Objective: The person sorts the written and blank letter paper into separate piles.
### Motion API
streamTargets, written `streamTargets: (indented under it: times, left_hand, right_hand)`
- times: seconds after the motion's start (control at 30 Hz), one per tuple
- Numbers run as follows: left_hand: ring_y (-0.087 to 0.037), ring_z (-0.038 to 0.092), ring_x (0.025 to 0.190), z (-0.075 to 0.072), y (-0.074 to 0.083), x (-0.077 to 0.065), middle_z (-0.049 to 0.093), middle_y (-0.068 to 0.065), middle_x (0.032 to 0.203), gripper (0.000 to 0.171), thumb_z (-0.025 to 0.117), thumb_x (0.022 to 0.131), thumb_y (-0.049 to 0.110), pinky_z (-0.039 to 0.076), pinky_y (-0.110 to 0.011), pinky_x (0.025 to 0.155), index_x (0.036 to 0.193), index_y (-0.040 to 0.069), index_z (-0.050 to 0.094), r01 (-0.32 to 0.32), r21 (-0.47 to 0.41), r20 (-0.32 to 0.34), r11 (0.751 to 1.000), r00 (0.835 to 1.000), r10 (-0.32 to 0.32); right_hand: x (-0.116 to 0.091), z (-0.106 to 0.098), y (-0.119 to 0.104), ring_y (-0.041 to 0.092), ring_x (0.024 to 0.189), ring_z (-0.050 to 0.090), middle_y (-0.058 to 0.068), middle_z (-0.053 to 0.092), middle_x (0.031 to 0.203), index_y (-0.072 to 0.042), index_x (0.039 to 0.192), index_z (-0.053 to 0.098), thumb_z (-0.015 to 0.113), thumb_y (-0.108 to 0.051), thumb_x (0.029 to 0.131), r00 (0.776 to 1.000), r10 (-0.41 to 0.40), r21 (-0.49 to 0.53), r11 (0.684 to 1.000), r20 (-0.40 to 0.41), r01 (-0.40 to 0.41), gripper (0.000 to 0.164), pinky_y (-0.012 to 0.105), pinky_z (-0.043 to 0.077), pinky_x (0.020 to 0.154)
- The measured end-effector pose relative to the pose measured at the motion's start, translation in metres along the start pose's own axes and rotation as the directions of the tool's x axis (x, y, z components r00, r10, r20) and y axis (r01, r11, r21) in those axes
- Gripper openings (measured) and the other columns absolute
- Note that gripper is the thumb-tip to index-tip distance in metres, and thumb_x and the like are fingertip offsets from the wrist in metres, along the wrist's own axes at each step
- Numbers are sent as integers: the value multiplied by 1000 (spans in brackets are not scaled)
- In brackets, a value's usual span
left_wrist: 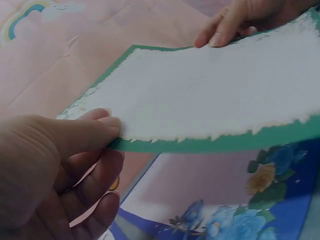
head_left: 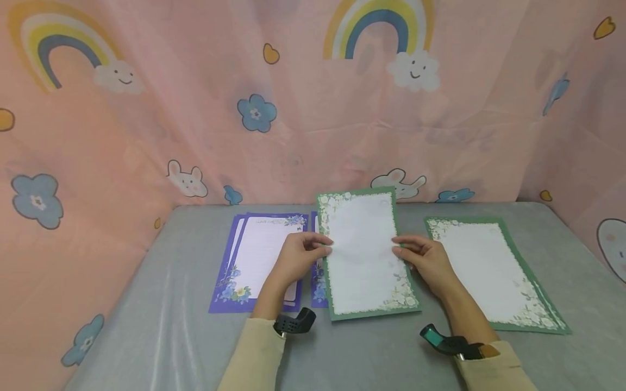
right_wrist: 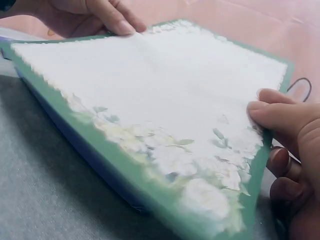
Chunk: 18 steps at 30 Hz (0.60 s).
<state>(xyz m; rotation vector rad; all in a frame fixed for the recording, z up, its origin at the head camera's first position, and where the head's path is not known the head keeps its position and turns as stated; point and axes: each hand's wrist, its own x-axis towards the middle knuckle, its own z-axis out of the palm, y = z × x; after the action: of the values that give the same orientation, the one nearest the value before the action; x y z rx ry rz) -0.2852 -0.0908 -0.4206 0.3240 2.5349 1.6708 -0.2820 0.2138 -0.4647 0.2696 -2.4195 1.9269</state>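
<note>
A green-bordered sheet of floral letter paper (head_left: 362, 250) is held up off the table between both hands. My left hand (head_left: 299, 255) pinches its left edge, thumb on top and fingers beneath, as the left wrist view also shows. On the opposite edge my right hand (head_left: 427, 263) pinches the paper the same way. Purple-bordered sheets (head_left: 266, 255) with blue flowers lie to the left. Another purple sheet (head_left: 319, 288) lies partly hidden under the held paper. To the right rest green-bordered sheets (head_left: 476, 266), slightly fanned at one edge.
All of this is over a grey cloth-covered table (head_left: 161, 304). A pink curtain (head_left: 303, 152) printed with rainbows, flowers and rabbits hangs behind and on both sides. Each wrist wears a black strap (head_left: 295, 321).
</note>
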Motion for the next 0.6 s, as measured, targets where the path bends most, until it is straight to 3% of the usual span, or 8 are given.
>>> streamTargets:
  times: [0.2, 0.6]
  left_hand:
    - [-12, 66, 87, -8, 4, -3, 77, -6, 109, 17, 71, 94, 17, 52, -27, 76, 109, 13, 78, 9, 21, 32, 1000, 999, -10]
    - [-13, 61, 82, -12, 4, -2, 75, -5, 101, 17, 72, 94, 16, 50, -26, 73, 109, 14, 77, -3, 31, 63, 1000, 998, 1]
  right_hand:
    - [0, -2, 1, 9, 52, 47, -18, 70, 75, -1, 120, 71, 69, -13, 96, 1000, -6, 15, 1000, 24, 5, 27, 29, 43, 53]
    - [0, -3, 0, 9, 48, 45, -14, 68, 67, -2, 118, 73, 68, -11, 96, 999, -17, 59, 998, 37, 15, 23, 32, 40, 50]
